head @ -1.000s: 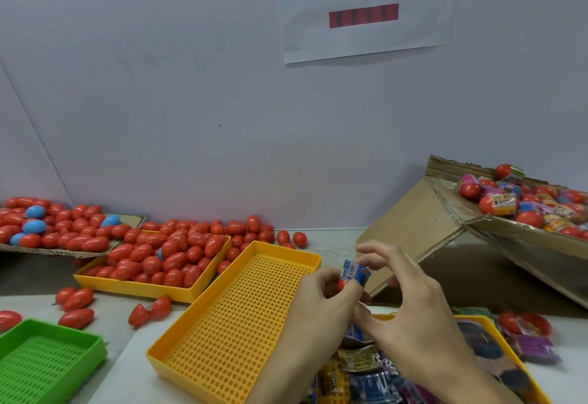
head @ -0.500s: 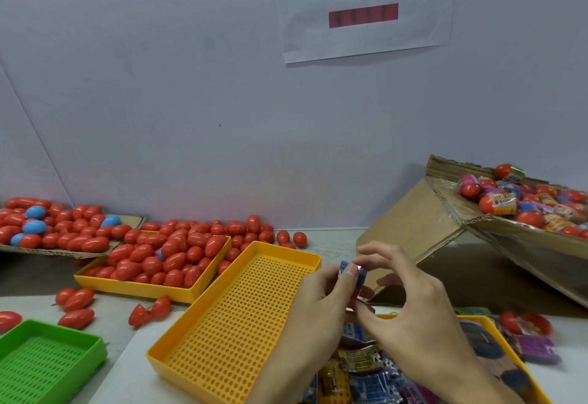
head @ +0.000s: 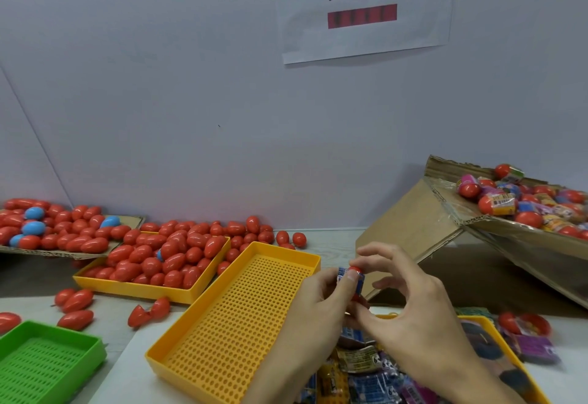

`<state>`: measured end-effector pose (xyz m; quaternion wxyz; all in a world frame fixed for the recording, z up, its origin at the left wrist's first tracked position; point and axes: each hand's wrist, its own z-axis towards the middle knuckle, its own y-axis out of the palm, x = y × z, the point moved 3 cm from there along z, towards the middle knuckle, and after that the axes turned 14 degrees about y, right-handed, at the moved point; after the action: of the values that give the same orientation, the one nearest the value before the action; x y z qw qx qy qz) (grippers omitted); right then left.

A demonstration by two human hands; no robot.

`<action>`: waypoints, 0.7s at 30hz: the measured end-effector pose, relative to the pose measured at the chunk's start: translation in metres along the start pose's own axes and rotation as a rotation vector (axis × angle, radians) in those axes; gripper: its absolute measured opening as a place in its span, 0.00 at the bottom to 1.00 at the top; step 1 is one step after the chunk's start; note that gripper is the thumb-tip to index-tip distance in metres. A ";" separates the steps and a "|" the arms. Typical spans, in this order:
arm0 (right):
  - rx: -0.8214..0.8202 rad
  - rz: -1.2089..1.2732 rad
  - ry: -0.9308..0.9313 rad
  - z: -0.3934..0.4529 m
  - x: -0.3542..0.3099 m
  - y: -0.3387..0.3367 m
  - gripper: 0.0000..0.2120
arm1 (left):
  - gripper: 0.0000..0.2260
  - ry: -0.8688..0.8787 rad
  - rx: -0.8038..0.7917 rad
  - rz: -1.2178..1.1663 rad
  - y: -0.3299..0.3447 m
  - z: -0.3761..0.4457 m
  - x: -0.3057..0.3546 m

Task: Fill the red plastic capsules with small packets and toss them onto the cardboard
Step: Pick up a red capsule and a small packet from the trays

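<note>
Two hands, chest-high over the packet tray (head: 528, 381): left hand (head: 321, 301) pinches red capsule (head: 355, 282) wrapped in blue packet; right hand (head: 410, 314), fingers curled, pinches its ends, likely seating it before tossing onto the cardboard (head: 413, 228).

Both hands (head: 321, 301) (head: 410, 317) together, fingers curled.

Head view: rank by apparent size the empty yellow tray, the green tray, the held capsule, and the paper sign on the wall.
1. Empty yellow tray and paper sign: look alike, unranked; the tray is nearer.
2. Green tray, cut off by the frame.
3. Held capsule, smallest.
</note>
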<state>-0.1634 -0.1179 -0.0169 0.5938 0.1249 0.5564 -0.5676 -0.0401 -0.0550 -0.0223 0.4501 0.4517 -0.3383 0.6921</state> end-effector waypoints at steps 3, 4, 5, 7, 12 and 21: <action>0.003 0.044 0.018 0.000 0.001 0.000 0.34 | 0.13 0.004 -0.026 0.017 0.000 -0.001 0.004; -0.001 0.049 0.022 0.000 0.001 0.000 0.34 | 0.14 0.000 -0.031 0.020 0.000 -0.001 0.004; -0.005 0.053 0.026 0.000 0.000 0.001 0.34 | 0.15 -0.006 -0.032 0.022 0.000 -0.001 0.004; -0.005 0.059 0.035 0.000 0.000 0.001 0.33 | 0.16 -0.020 -0.017 0.002 0.000 -0.001 0.004; -0.001 0.052 0.059 0.000 -0.001 0.001 0.34 | 0.12 -0.032 0.147 -0.074 0.002 -0.001 0.004; 0.028 0.046 0.046 -0.001 -0.003 0.002 0.30 | 0.14 -0.203 0.262 -0.453 0.007 -0.002 0.004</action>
<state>-0.1618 -0.1145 -0.0157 0.5919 0.1591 0.5589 -0.5585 -0.0481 -0.0550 -0.0194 0.4947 0.6371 -0.1796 0.5631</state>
